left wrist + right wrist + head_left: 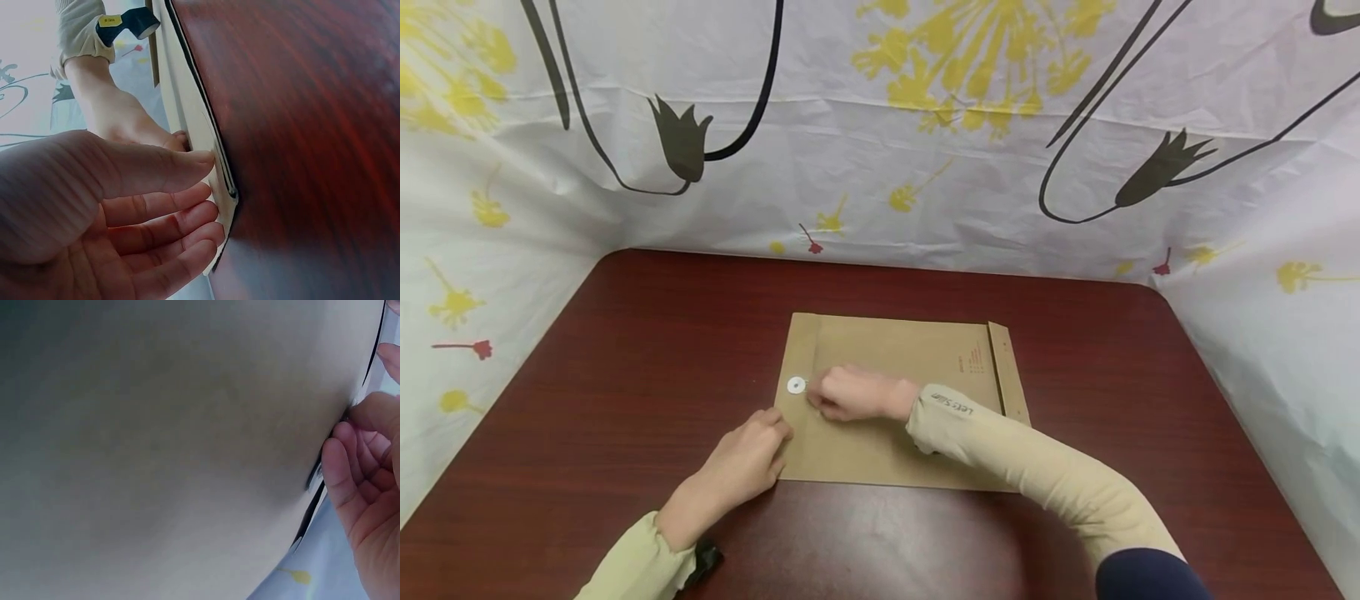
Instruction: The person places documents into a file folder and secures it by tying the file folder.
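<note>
A flat kraft-paper document envelope [880, 454] lies on the table, with a white round button [796, 385] near its left edge. My right hand [857, 393] is over the envelope, just right of the button. Its thumb and curled fingers pinch a thin closure string, of which only a short bit shows beside the button; the right wrist view shows this right hand [375, 462] at the frame's edge. My left hand [748, 454] rests at the envelope's lower left edge. In the left wrist view the left hand's [144, 206] thumb and loosely bent fingers touch that edge.
The envelope lies on a dark red-brown table [662, 350]. A separate folded flap [1011, 375] runs along the envelope's right end. A white patterned sheet [820, 142] hangs behind the table and along both sides.
</note>
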`<action>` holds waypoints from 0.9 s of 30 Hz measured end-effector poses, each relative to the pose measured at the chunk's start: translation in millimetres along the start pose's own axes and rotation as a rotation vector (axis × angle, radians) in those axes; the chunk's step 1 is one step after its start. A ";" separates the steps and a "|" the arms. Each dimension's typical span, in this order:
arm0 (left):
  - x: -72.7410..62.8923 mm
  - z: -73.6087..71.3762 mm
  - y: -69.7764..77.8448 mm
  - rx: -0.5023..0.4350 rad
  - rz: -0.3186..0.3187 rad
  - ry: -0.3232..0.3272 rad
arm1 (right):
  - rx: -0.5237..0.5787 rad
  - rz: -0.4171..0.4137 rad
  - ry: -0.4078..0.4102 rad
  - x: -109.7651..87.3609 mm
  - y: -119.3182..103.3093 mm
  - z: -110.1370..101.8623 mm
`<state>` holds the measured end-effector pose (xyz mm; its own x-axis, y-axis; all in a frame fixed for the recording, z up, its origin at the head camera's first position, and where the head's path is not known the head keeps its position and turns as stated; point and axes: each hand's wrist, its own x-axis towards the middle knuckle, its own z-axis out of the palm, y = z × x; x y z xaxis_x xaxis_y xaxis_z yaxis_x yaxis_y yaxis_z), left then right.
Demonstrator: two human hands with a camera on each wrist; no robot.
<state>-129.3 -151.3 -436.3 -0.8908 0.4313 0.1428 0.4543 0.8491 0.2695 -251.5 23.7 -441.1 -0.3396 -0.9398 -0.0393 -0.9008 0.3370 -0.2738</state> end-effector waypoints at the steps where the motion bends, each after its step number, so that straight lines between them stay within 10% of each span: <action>1: -0.4 0.1 -0.2 0.000 0.000 0.003 | -0.006 0.004 0.015 1.3 -0.7 1.0; 7: -1.6 0.6 -0.9 -0.004 -0.010 0.002 | -0.032 0.036 0.107 8.8 -4.8 4.4; 13: -1.2 0.0 -0.4 -0.013 -0.005 -0.001 | 0.195 0.047 0.186 8.5 2.0 -2.0; 27: 0.3 0.8 -1.6 -0.016 -0.015 0.002 | 0.111 0.071 0.048 5.1 6.1 -3.8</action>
<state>-130.3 -152.3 -437.5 -0.8976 0.4178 0.1409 0.4409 0.8505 0.2869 -259.7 21.2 -439.3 -0.4167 -0.9089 -0.0168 -0.8395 0.3918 -0.3765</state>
